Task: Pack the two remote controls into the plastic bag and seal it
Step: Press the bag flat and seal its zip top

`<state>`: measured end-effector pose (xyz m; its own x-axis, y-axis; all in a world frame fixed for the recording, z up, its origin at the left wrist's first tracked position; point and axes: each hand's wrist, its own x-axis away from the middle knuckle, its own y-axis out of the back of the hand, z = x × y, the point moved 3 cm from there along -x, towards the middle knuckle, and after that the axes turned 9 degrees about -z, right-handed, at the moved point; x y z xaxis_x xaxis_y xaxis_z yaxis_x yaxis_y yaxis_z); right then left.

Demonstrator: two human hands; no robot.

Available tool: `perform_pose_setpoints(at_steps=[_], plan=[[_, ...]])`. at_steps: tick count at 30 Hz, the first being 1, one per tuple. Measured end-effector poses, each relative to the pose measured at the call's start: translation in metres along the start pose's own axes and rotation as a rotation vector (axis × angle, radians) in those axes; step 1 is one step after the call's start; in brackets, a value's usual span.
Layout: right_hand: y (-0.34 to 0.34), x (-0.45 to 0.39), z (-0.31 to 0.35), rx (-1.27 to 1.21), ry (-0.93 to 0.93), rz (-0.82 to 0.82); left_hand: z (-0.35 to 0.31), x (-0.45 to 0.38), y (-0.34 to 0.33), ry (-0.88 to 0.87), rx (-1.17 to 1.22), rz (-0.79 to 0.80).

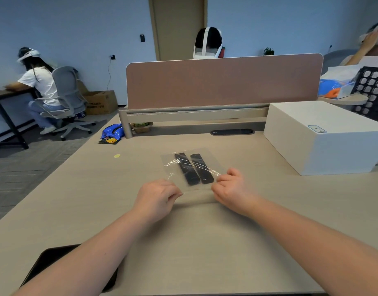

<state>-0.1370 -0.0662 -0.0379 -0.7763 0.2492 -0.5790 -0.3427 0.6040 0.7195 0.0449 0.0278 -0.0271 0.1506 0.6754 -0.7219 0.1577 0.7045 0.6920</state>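
Pinching plastic bag (191,167), apparently unsealed

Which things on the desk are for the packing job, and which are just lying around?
For the job: plastic bag, two remote controls inside it, left hand and right hand pinching its near edge.

Lying around: white box, blue packet, yellow sticker, black tablet.

Open-plan office. Shared desk (81,189) with fabric divider panel (222,82), swivel chair (66,97), carpet floor (17,167), cardboard box (100,102) against wall.
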Motion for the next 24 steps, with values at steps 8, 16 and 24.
perform_pose_setpoints(at_steps=[8, 16, 24], plan=[[-0.001, 0.016, -0.012, 0.062, -0.008, 0.039, -0.008, -0.001, 0.0, -0.044, -0.021, 0.002], [-0.009, 0.041, -0.029, 0.012, -0.114, 0.194, -0.009, 0.005, 0.001, -0.063, -0.006, 0.055], [-0.005, 0.062, -0.035, -0.365, -0.397, 0.45, -0.002, 0.019, -0.005, -0.065, 0.008, 0.209]])
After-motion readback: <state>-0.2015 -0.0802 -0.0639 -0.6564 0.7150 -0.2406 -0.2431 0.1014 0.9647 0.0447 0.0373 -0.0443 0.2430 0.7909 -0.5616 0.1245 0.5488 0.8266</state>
